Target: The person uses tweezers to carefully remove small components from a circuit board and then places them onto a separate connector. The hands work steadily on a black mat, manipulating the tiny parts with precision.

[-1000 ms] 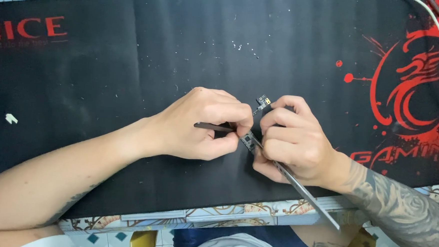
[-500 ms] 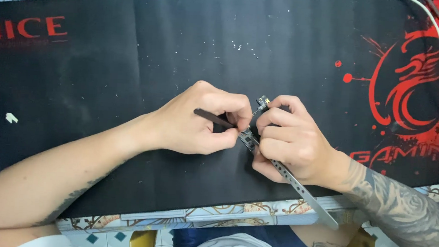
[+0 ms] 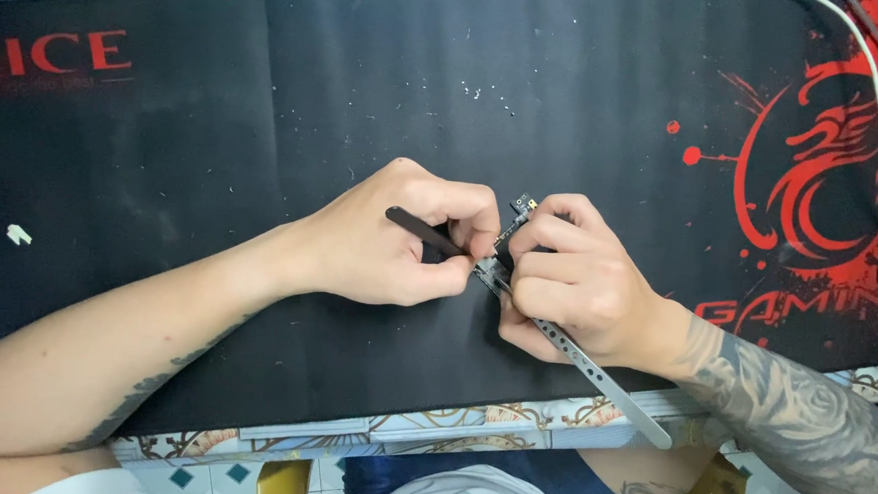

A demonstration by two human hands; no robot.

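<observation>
Small circuit part [image 3: 521,206] is pinched in the right hand [image 3: 577,284] above the black mat [image 3: 264,148], beside grey tweezers [image 3: 593,370]. Left hand [image 3: 399,240] fingers are clamped on a thin black tool [image 3: 420,228].

Both hands meet mid-mat on a black fabric desk mat with red dragon print [image 3: 266,118]. Left hand [image 3: 399,240] pinches a thin black rod-like tool [image 3: 422,231]. Right hand [image 3: 577,284] grips a small dark electronic part [image 3: 519,207] and a long perforated grey metal strip [image 3: 607,381] angled past the mat's edge. White cable [image 3: 872,99] at far right; small white scrap [image 3: 19,235] at left.
</observation>
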